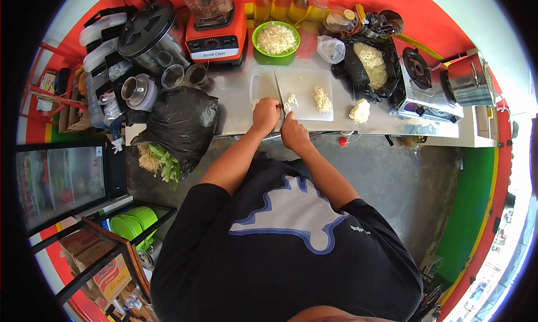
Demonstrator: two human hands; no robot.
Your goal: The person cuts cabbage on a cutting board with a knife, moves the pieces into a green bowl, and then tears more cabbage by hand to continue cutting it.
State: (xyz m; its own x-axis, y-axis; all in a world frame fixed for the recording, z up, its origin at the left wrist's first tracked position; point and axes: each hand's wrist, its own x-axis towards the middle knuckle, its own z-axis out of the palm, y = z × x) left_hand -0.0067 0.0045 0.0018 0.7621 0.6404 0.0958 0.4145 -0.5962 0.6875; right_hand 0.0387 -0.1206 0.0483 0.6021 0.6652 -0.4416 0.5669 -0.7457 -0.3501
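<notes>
My right hand is closed round the handle of a kitchen knife, its blade pointing away from me over the white cutting board. Just left of the blade, my left hand is curled on the board. A pale edge of what looks like a piece of cabbage shows beside it; the fingers cover most of it. Right of the knife lie a few cut shreds, with a larger pile of shredded cabbage farther right. A pale cabbage chunk sits on the counter beyond the board.
Shreds fill a green bowl behind the board and a black bag at right. A red blender stands at back left, a stove at right. A black plastic bag with leafy greens overhangs the counter's left front.
</notes>
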